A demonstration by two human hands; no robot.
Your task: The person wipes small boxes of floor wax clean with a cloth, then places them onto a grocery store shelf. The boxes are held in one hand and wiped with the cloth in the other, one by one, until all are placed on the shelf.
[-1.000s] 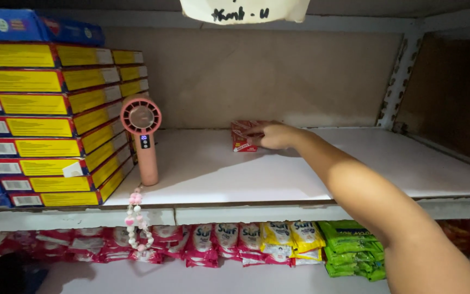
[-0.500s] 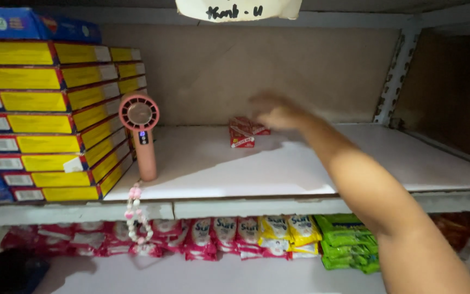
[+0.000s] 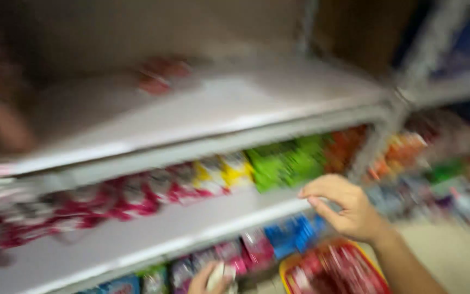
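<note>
Blurring smears the whole head view, so fine detail is lost. Far left, a dim pinkish shape (image 3: 1,122) stands on the upper shelf (image 3: 218,117), too smeared to identify. Further along that shelf, toward its back, lie the red packets (image 3: 161,76), well above and to the left of both hands and touched by neither.

Below the upper shelf, the middle shelf (image 3: 137,239) carries a row of pink-and-white packets (image 3: 110,198), then yellow packets (image 3: 235,169) and green packets (image 3: 284,160), with orange ones (image 3: 344,147) beyond.

At the bottom edge, the left hand (image 3: 210,280) shows only partly; it seems curled around something small and pale (image 3: 216,275), but I cannot tell what it is or how firm the hold is. Blue packets (image 3: 289,234) sit on the lowest row just to its right.

The right hand (image 3: 346,209) hangs in front of the middle shelf's edge, fingers loosely bent and narrow, holding nothing. Beneath it sits a basket (image 3: 295,264) with a yellow rim, filled with red packages (image 3: 338,269). A grey shelf post (image 3: 403,92) rises at the right.
</note>
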